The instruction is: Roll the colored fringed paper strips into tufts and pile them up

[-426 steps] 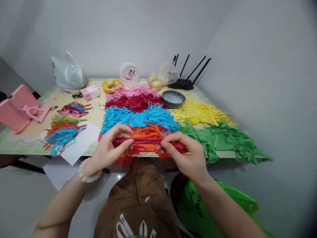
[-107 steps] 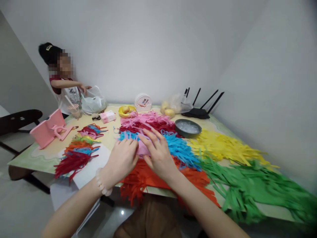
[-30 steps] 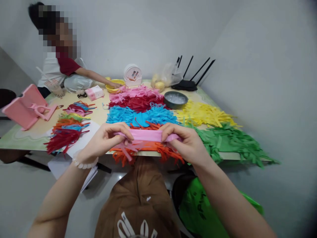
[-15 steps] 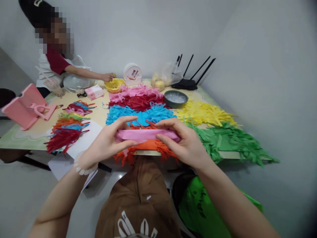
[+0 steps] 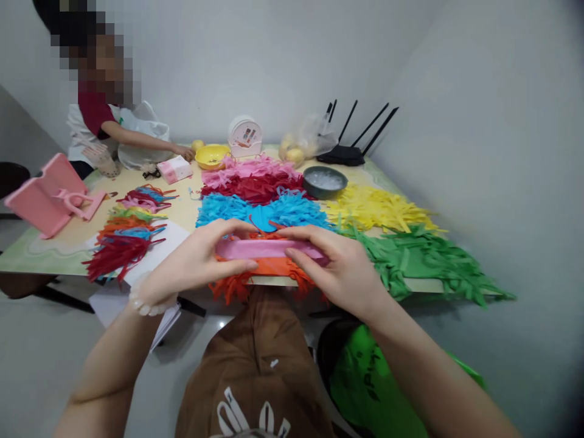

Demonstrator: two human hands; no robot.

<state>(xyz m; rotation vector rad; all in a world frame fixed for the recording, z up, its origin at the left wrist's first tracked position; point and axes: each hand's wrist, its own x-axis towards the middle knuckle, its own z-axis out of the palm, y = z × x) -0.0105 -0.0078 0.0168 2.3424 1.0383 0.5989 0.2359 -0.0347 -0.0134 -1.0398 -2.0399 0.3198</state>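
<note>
A folded strip of pink tissue paper (image 5: 269, 248) is held level between my two hands, above the table's front edge. My left hand (image 5: 205, 252) grips its left end, thumb below and fingers above. At the other end my right hand (image 5: 340, 261) is closed the same way, its thumb lying on the front face. Fringed orange paper (image 5: 274, 266) lies directly beneath the strip. Just behind it are fringed blue paper (image 5: 214, 210), dark red paper (image 5: 250, 189) and pink paper (image 5: 246, 168). To my right lie fringed yellow paper (image 5: 378, 207) and green paper (image 5: 424, 255).
A pile of multicoloured tassels (image 5: 121, 243) and a pink stand (image 5: 45, 194) are on the left. Behind the fringes are a grey bowl (image 5: 325, 182), a yellow bowl (image 5: 212, 157) and a black router (image 5: 341, 156). Another person (image 5: 98, 115) reaches over the far left.
My hands keep hold of the pink strip, with my fingertips slightly closer together. The other person's hand has moved left from the yellow bowl, and a round yellow item now shows beside it.
</note>
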